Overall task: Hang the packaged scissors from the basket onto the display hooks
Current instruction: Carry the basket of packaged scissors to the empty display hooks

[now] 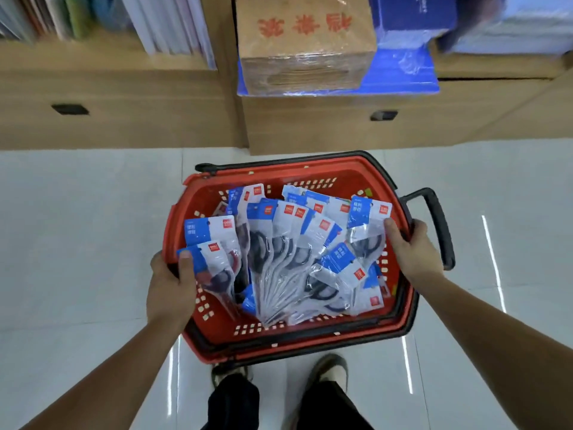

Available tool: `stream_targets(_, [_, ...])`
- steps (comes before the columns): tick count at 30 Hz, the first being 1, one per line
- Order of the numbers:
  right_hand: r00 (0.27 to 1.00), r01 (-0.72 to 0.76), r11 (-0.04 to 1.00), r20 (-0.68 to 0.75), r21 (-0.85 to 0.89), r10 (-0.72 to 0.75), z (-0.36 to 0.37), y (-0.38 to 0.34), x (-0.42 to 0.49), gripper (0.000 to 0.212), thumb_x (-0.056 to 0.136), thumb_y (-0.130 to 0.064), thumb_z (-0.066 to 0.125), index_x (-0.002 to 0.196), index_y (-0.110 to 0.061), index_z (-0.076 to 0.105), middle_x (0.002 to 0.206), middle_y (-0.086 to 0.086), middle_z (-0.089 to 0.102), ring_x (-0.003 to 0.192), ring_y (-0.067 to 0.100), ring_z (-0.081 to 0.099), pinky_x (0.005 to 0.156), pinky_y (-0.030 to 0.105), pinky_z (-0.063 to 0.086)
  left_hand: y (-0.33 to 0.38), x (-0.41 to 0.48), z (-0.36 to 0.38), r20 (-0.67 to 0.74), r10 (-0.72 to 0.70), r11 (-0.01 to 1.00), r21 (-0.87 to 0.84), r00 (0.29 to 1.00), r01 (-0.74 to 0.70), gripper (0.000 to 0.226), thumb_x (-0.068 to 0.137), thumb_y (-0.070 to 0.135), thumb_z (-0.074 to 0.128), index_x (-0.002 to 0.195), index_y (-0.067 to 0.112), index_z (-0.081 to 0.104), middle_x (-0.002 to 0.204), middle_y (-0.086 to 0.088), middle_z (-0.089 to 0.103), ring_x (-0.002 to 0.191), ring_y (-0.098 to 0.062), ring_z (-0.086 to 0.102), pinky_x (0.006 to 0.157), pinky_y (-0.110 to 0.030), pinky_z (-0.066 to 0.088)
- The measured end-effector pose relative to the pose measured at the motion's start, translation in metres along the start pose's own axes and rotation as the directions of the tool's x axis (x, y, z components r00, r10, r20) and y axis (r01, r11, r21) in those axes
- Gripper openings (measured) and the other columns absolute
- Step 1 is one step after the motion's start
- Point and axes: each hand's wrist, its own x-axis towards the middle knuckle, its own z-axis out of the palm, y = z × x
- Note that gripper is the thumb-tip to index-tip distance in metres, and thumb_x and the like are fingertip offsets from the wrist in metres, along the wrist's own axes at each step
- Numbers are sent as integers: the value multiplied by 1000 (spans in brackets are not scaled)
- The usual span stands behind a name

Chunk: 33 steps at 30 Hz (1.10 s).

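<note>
While left hand and right hand grip its rims, basket full of packaged scissors.

Scissor packs in basket

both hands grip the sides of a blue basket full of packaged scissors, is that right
Not quite: the basket is red, not blue. The head view shows it, with the left hand and right hand gripping its sides and packaged scissors filling it.
</note>
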Motion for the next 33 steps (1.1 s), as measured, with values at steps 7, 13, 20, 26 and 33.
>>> stream_targets(7, [998, -52, 996, 21, -71, 54, -7, -9, 20, 82, 106, -66, 31, 125, 8, 58, 126, 36, 63, 116, 49, 61, 87, 45, 42, 5, 10, -11, 75, -62, 985, 166, 995, 49, 42, 111, 46, 35, 124, 7, 39, 112, -26, 69, 94, -44, 67, 71, -40, 45])
stream_targets(13, [990, -129, 991, 53, 17, 128, -7, 11, -1, 78, 105, -67, 31, 114, 4, 60, 110, 26, 65, 98, 43, 61, 91, 48, 51, 14, 7, -16, 93, -101, 973, 218, 990, 79, 41, 110, 52, 34, 126, 15, 42, 109, -11, 70, 84, -29, 68, 69, -40, 58])
stream_targets(20, [959, -283, 957, 26, 67, 282, -67, 53, -64, 77, 99, -76, 35, 102, -5, 67, 94, 13, 70, 88, 37, 65, 86, 44, 53, 56, -30, -37, 41, 53, 960, 274, 998, -63, 52, 106, 55, 47, 113, 4, 57, 94, -12, 62, 82, -33, 59, 72, -40, 48])
stream_targets(26, [936, -349, 911, 33, 222, 350, -189, 74, -133, 76, 87, -84, 51, 89, -10, 70, 82, 8, 74, 77, 31, 71, 81, 45, 61, 131, -120, -74, 111, 74, 985, 149, 991, -90, 43, 101, 59, 54, 108, 16, 56, 100, -10, 67, 90, -36, 64, 83, -44, 54])
stream_targets(33, [928, -330, 888, -60, 321, 367, -375, 98, -211, 66, 82, -77, 67, 91, -12, 68, 92, 10, 75, 85, 33, 72, 87, 49, 61, 284, -236, -118, 189, 268, 956, 69, 945, -285, 35, 106, 35, 56, 128, 8, 62, 121, -21, 70, 112, -42, 65, 96, -43, 50])
